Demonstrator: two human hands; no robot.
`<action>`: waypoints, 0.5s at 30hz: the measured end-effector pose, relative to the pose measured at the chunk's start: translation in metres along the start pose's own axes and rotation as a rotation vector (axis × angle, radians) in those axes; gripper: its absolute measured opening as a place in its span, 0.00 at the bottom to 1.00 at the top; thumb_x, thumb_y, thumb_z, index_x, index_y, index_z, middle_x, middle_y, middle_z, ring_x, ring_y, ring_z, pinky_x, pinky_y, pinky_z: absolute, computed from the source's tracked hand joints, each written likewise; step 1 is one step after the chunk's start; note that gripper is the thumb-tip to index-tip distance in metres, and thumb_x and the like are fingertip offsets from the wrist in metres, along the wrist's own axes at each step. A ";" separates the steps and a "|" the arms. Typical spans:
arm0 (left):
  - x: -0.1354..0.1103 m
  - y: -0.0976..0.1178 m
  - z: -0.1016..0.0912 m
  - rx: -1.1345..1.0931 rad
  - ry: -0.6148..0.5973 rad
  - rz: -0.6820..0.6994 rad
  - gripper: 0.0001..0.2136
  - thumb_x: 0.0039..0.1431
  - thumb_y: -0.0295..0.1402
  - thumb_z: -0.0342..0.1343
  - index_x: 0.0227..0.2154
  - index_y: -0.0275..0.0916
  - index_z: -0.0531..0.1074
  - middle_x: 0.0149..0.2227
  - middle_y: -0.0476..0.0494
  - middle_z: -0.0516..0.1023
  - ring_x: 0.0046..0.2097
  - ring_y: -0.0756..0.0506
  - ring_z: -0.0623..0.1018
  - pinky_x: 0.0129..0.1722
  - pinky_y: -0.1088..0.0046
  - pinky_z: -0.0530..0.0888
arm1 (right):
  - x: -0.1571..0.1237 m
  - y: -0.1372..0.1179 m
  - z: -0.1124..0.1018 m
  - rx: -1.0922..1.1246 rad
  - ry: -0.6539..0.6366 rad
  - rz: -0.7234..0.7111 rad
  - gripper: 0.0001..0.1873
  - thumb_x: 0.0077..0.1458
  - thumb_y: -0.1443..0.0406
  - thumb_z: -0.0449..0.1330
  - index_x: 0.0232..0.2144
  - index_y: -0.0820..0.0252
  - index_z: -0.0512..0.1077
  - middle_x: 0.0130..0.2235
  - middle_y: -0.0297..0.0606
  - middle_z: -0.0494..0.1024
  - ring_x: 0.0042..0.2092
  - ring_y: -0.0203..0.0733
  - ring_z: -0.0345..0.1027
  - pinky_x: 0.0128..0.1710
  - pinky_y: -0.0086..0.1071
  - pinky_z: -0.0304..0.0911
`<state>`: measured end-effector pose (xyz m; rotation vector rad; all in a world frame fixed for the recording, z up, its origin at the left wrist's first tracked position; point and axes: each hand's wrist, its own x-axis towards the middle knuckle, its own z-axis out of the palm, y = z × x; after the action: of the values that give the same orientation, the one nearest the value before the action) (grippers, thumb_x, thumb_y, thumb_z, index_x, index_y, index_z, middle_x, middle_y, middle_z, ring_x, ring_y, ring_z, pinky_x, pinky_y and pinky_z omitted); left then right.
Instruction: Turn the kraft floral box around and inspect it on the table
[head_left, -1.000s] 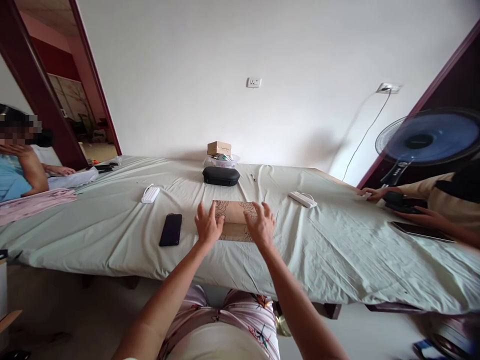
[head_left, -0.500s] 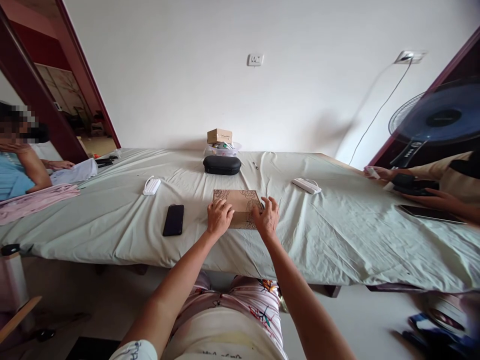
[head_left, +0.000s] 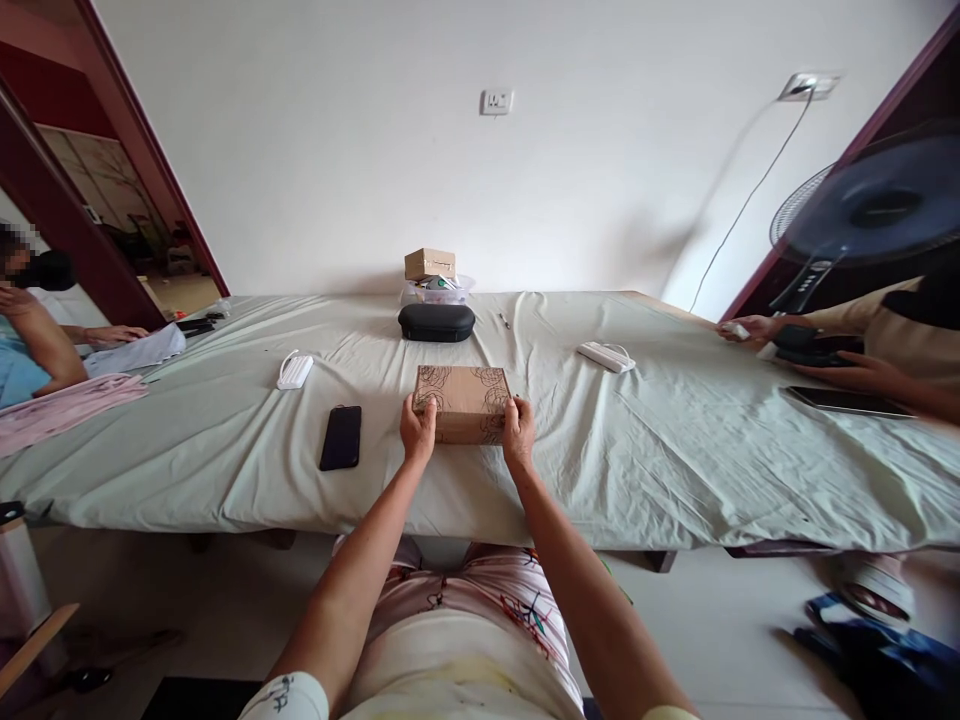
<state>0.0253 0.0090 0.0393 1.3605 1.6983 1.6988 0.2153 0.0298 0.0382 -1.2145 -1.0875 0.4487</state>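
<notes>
A flat brown cardboard box (head_left: pixel 461 396) with printed flower outlines lies on the pale green sheet of the table (head_left: pixel 675 450). My left hand (head_left: pixel 417 430) grips its near left corner, fingers curled over the edge. My right hand (head_left: pixel 518 432) grips the near right corner the same way. A black phone (head_left: pixel 340 437) lies just left of my left hand.
A black zip case (head_left: pixel 436 322) and a small cardboard box (head_left: pixel 429 263) on a clear tub sit at the far edge. White objects (head_left: pixel 295 370) (head_left: pixel 604 356) lie left and right. One person sits at the left; another person's hands (head_left: pixel 862 375) rest at the right. A fan (head_left: pixel 877 205) spins behind.
My hands slid from flat on top of the box back to its near corners and closed on them. The view shifted slightly.
</notes>
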 end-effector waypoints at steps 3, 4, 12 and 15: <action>0.008 -0.001 0.001 -0.056 -0.008 0.083 0.27 0.68 0.44 0.54 0.65 0.39 0.64 0.65 0.33 0.73 0.66 0.39 0.74 0.66 0.62 0.70 | 0.004 0.005 -0.005 0.079 -0.061 -0.024 0.25 0.56 0.45 0.54 0.43 0.57 0.70 0.44 0.43 0.78 0.46 0.47 0.70 0.48 0.41 0.68; 0.010 -0.004 0.001 -0.072 -0.006 0.098 0.27 0.67 0.42 0.54 0.66 0.38 0.63 0.67 0.33 0.71 0.68 0.39 0.72 0.68 0.62 0.68 | 0.004 0.007 -0.007 0.108 -0.089 -0.022 0.24 0.55 0.46 0.55 0.44 0.57 0.69 0.44 0.43 0.78 0.45 0.46 0.70 0.48 0.40 0.68; -0.004 -0.034 -0.012 -0.070 -0.042 -0.006 0.24 0.59 0.32 0.57 0.58 0.38 0.64 0.54 0.36 0.79 0.54 0.41 0.80 0.56 0.64 0.76 | -0.013 0.024 -0.012 0.178 -0.232 -0.011 0.21 0.53 0.55 0.59 0.47 0.58 0.69 0.51 0.46 0.76 0.54 0.48 0.70 0.50 0.41 0.71; -0.007 -0.035 -0.017 0.055 -0.039 -0.043 0.18 0.53 0.26 0.57 0.48 0.40 0.66 0.44 0.42 0.80 0.46 0.41 0.81 0.50 0.64 0.77 | -0.015 0.030 -0.011 0.084 -0.241 0.026 0.23 0.52 0.60 0.58 0.51 0.59 0.68 0.50 0.45 0.77 0.52 0.47 0.71 0.49 0.41 0.71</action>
<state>0.0026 0.0009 0.0078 1.3627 1.7519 1.6025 0.2252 0.0225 0.0054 -1.1214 -1.2454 0.6674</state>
